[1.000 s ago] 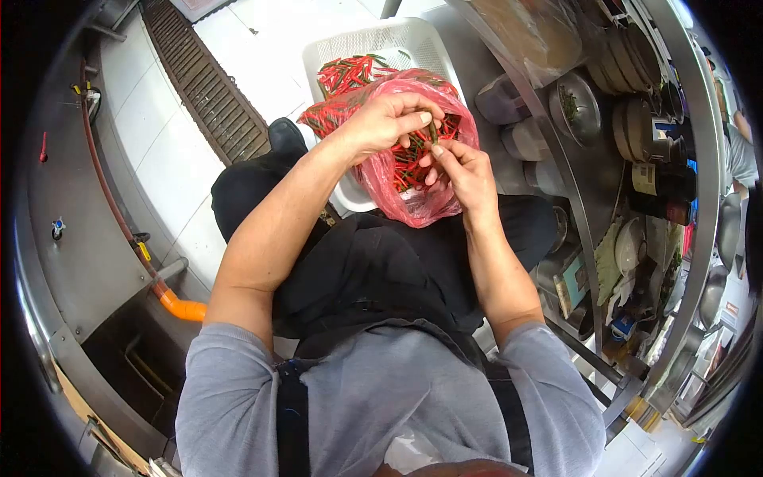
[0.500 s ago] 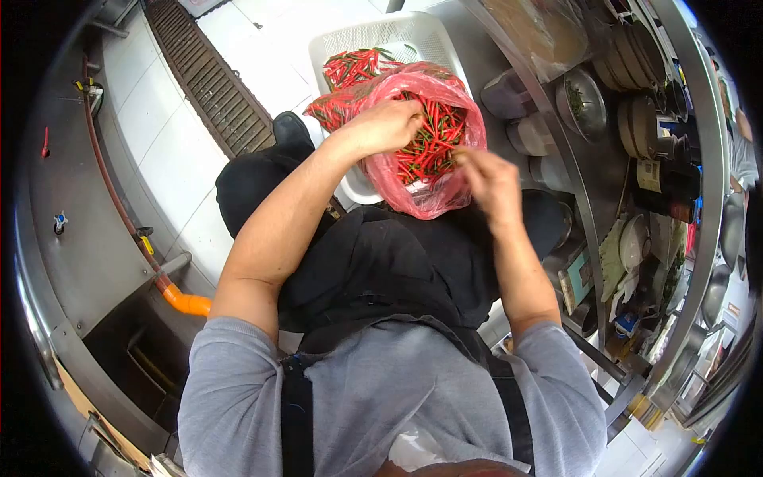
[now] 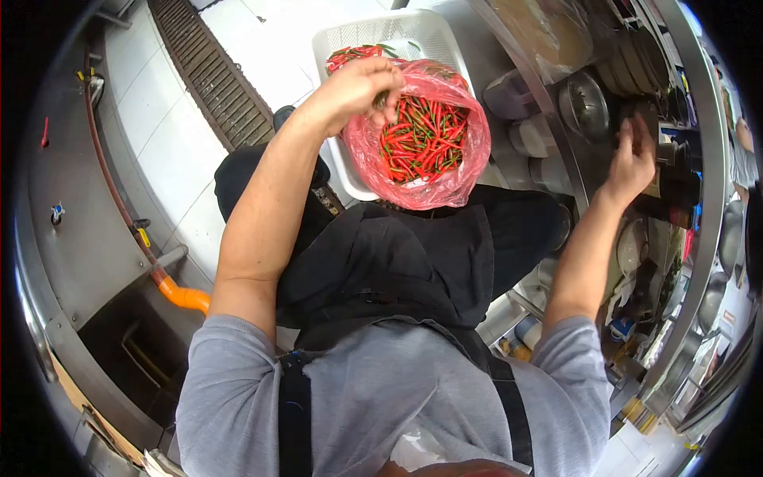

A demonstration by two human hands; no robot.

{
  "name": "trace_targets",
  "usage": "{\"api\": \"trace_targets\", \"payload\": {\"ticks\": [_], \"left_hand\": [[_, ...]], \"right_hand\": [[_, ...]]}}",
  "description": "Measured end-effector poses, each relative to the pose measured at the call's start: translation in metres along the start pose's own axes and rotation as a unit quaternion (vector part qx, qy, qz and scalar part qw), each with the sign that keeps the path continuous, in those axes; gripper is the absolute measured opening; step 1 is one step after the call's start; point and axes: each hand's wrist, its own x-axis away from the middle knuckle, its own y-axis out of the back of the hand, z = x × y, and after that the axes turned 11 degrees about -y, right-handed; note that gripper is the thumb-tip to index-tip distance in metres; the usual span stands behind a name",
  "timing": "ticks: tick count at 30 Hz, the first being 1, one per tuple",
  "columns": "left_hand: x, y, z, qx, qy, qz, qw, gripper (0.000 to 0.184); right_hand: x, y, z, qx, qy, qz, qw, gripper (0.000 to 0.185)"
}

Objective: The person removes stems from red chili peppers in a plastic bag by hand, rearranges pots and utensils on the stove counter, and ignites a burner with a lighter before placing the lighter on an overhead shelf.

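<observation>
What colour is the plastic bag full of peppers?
The bag is translucent pinkish red, seen best in the head view.

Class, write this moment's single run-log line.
left hand: at pink bag | right hand: near metal bowl | bag: open, chillies inside | white basket: beneath bag

The peppers (image 3: 425, 139) are in the bag (image 3: 474, 143), which sits in the basket (image 3: 437, 33). The drain (image 3: 214, 79) is on the left.
</observation>
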Motion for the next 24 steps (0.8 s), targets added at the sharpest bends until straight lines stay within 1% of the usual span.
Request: {"api": "trace_targets", "payload": {"ticks": [1, 2, 3, 4, 5, 6, 8, 10, 11, 14, 16, 19, 20, 23, 24], "left_hand": [[-0.001, 0.001, 0.002, 0.07, -0.016, -0.019, 0.997, 0.015], [-0.002, 0.001, 0.004, 0.138, -0.032, -0.037, 0.989, 0.016], [-0.004, 0.0, 0.004, 0.142, -0.03, -0.045, 0.988, 0.015], [-0.007, -0.002, 0.005, 0.141, -0.028, -0.045, 0.989, 0.015], [-0.008, -0.004, 0.006, 0.125, -0.031, -0.047, 0.991, 0.015], [-0.009, -0.006, 0.008, 0.108, -0.034, -0.049, 0.992, 0.014], [-0.01, -0.004, 0.013, 0.111, -0.028, -0.041, 0.993, 0.013], [-0.011, -0.003, 0.018, 0.098, -0.032, -0.035, 0.994, 0.013], [-0.011, -0.002, 0.02, 0.098, -0.032, -0.036, 0.994, 0.013], [-0.011, 0.0, 0.021, 0.101, -0.036, -0.035, 0.994, 0.013], [-0.009, -0.003, 0.017, 0.083, -0.035, -0.033, 0.995, 0.013], [-0.01, -0.006, 0.018, 0.09, -0.042, -0.019, 0.995, 0.012], [-0.01, -0.006, 0.018, 0.088, -0.043, -0.02, 0.995, 0.012], [-0.01, -0.002, 0.023, 0.095, -0.054, -0.009, 0.994, 0.013], [-0.01, -0.002, 0.023, 0.096, -0.056, -0.009, 0.994, 0.013]], "right_hand": [[0.022, -0.007, 0.017, -0.065, -0.072, 0.017, 0.995, 0.02], [0.051, -0.016, 0.047, -0.069, -0.087, 0.078, 0.991, 0.018], [0.076, -0.03, 0.053, -0.056, -0.027, 0.156, 0.986, 0.016], [0.105, -0.043, 0.068, -0.053, -0.034, 0.269, 0.961, 0.015], [0.132, -0.059, 0.074, -0.071, -0.02, 0.349, 0.934, 0.014], [0.157, -0.075, 0.077, -0.066, 0.026, 0.389, 0.918, 0.015], [0.198, -0.104, 0.082, -0.062, 0.045, 0.447, 0.891, 0.017], [0.219, -0.119, 0.089, -0.018, 0.081, 0.482, 0.872, 0.021], [0.225, -0.123, 0.094, 0.014, 0.082, 0.497, 0.864, 0.026], [0.227, -0.129, 0.101, 0.035, 0.064, 0.507, 0.859, 0.029], [0.234, -0.13, 0.104, 0.037, 0.065, 0.5, 0.863, 0.027], [0.24, -0.134, 0.104, 0.017, 0.033, 0.472, 0.881, 0.018], [0.238, -0.134, 0.103, 0.015, 0.034, 0.472, 0.881, 0.018], [0.215, -0.124, 0.084, -0.051, -0.035, 0.423, 0.904, 0.018], [0.201, -0.116, 0.081, -0.04, -0.072, 0.444, 0.892, 0.018]]}}
